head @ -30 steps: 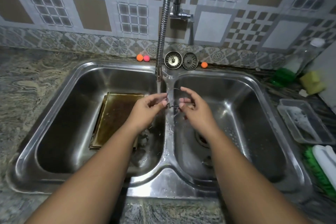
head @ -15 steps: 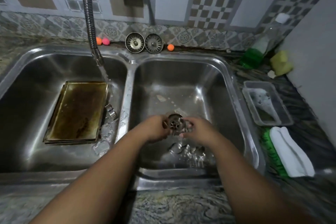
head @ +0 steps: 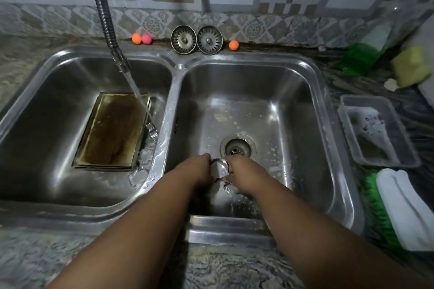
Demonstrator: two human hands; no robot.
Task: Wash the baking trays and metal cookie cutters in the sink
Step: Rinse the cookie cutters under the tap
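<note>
"Two hands in the sink (head: pixel 174 91)! What do they hold?"

"One round metal cookie cutter (head: pixel 219 169). The left hand (head: pixel 199 172) and the right hand (head: pixel 245 177) each grip a side of it, with fingers curled tight on its rim."

"Where is that?"

"Low in the right bowl, just in front of the drain (head: pixel 237 147)."

"And the baking trays (head: pixel 115 129)?"

"They lie stacked flat in the left bowl. The top one looks brown and dirty."

"Is water on?"

"Yes. Water (head: pixel 140 98) runs down from the bendy tap hose (head: pixel 103 12) into the left bowl. It lands by another cutter (head: pixel 151 130), just beside the trays' right edge."

"What is on the counter (head: pixel 21 70)?"

"At the back, two sink strainers (head: pixel 183 38) lean on the wall, with three little balls (head: pixel 136 38) near them. On the right I see a green soap bottle (head: pixel 361 55), a yellow sponge (head: pixel 411 67), a clear tub (head: pixel 347 110) and a green brush (head: pixel 373 213) with a white handle."
</note>
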